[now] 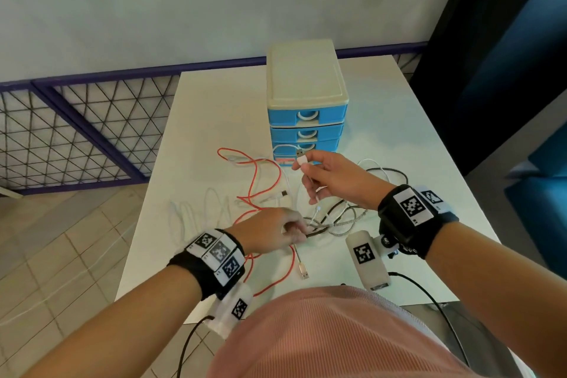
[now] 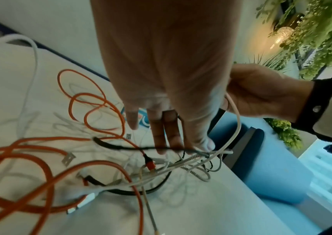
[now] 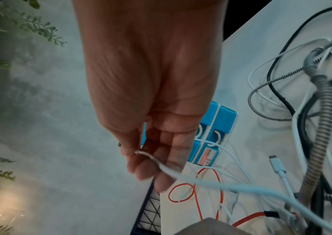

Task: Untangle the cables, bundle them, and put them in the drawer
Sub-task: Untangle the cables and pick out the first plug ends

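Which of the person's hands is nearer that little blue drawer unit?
Right. The right hand is raised just in front of the blue plastic drawer unit, pinching a white USB cable; the left hand sits closer to the body, holding the tangle.

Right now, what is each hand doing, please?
Left hand: pinches the tangled cables on the table.
Right hand: holds the white cable near its USB plug, lifted.

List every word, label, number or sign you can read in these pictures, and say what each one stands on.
Red label on the lowest drawer of the drawer unit: lettering shows, too blurred to read.
Wristband tags on the left wrist and right wrist: black-and-white square codes with tiny marks beside them, too small to read.
Nothing else carries readable text.
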A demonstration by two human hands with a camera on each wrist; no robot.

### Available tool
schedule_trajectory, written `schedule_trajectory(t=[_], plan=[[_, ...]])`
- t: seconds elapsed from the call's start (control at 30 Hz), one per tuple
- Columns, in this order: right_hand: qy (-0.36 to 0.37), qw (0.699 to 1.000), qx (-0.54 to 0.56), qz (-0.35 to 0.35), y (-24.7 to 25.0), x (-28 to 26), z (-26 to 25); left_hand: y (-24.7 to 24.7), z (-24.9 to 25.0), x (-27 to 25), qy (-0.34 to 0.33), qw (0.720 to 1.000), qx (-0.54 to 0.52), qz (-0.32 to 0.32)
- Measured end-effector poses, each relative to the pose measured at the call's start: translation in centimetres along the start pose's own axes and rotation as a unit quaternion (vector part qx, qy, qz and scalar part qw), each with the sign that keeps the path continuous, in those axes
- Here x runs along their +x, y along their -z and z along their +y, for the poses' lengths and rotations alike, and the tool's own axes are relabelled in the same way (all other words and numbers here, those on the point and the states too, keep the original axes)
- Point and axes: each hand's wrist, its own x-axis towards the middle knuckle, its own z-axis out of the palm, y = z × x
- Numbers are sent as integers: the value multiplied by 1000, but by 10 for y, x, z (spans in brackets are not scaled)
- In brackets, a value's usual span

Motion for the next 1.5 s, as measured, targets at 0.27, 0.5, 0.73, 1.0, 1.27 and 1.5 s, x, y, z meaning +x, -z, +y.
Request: schedule_trajectory(t=[0.27, 0.5, 0.73, 1.0, 1.27, 1.5], plan=[[-5, 989, -147, 13, -1, 1, 12, 38, 10, 5, -11, 989, -78, 128], [7, 966, -255, 50, 8, 1, 9, 76, 8, -9, 46, 972, -189, 130], [2, 952, -294, 84, 24, 2, 7, 79, -22, -35, 116, 949, -287, 63], [-55, 945, -317, 57, 48, -3, 31, 101, -67, -62, 218, 917, -199, 269], [-84, 901, -399, 145, 68, -9, 36, 110, -75, -68, 240, 928, 34, 282], [-25, 906, -395, 147, 29, 4, 8, 69, -29, -14, 61, 954, 81, 282]])
